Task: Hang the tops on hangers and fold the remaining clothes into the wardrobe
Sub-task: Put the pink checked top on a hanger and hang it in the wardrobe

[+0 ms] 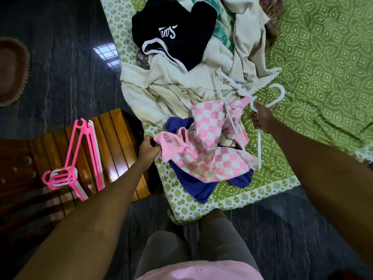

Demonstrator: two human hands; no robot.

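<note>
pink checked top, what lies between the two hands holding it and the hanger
In the head view, the pink checked top spans the stretch between the left hand and the right hand, which grips the white hanger; a blue garment lies underneath.

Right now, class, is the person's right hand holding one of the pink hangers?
No: the right hand grips a white hanger over the pink checked top, while the pink hangers lie on the wooden chair.

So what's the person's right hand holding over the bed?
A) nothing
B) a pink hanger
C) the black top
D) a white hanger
D: the right hand grips a white hanger near its hook, beside the pink checked top; the pink hangers lie on the wooden chair.
</note>
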